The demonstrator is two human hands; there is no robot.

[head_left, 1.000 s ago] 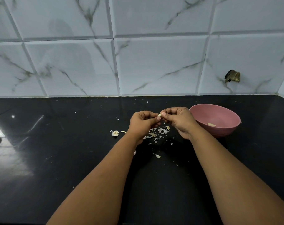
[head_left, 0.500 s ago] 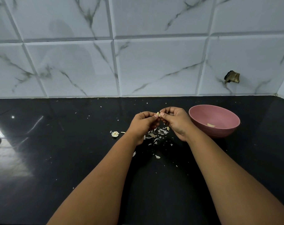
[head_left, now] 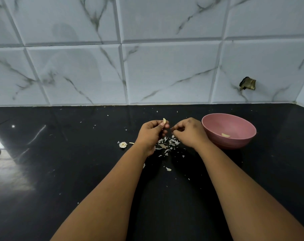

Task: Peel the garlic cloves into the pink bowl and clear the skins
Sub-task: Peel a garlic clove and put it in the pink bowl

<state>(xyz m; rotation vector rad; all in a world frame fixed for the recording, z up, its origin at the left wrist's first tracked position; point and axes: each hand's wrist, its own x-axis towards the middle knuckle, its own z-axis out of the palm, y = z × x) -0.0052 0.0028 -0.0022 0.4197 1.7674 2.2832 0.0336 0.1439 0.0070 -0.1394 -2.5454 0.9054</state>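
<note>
My left hand [head_left: 152,132] pinches a pale garlic clove [head_left: 164,121] between thumb and fingertips, its tip sticking up. A small gap separates it from my right hand [head_left: 188,132], whose fingers are curled; whether they hold a bit of skin I cannot tell. Below both hands lies a scatter of white garlic skins [head_left: 167,145] on the black counter. The pink bowl [head_left: 234,141] stands just right of my right hand, with one peeled clove [head_left: 225,135] inside.
A garlic root stub [head_left: 123,144] lies on the counter [head_left: 78,171] left of my left wrist. Small skin flakes are strewn toward the tiled wall [head_left: 165,75] and toward me. A broken hole [head_left: 247,83] shows in the wall above the bowl.
My hands, joined on the clove before, have drawn apart. The left hand keeps the clove; the right has pulled away toward the bowl.
</note>
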